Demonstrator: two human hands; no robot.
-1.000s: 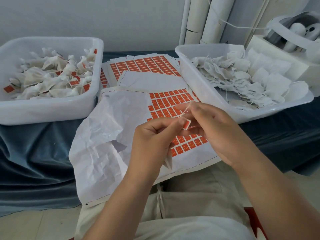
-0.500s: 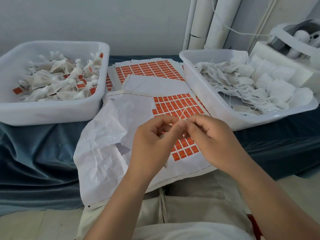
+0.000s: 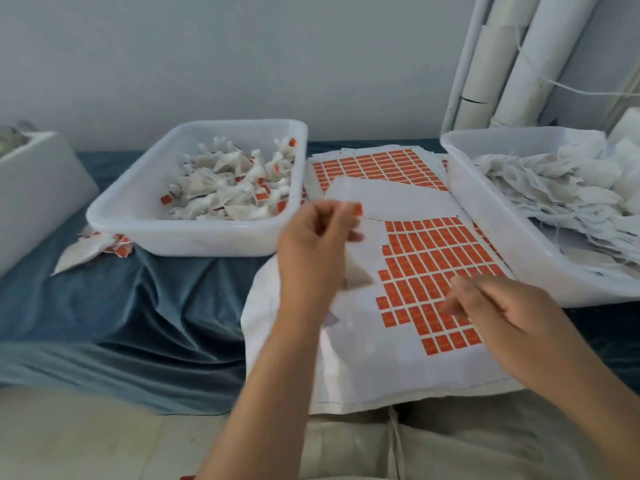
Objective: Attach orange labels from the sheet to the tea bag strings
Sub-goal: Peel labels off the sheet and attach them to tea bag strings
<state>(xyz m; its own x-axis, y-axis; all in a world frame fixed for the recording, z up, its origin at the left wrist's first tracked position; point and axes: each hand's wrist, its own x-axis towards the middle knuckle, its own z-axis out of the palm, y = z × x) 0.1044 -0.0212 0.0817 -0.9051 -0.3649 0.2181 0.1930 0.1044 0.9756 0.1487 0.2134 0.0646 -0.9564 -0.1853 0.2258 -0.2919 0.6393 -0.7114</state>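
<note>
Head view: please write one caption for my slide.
Left hand lifts a labelled tea bag toward the left bin.

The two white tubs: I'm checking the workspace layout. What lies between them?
In the head view, between the left tub and the right tub lie label sheets with orange stickers, stacked on the blue cloth; the left hand hovers above them.

Single head cam, looking forward and down, close over the lap and blue-covered surface (image 3: 138,306); wall behind.

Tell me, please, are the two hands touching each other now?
Apart: the head view shows the left hand raised near the tub, the right hand lower, label sheet visible between.
</note>
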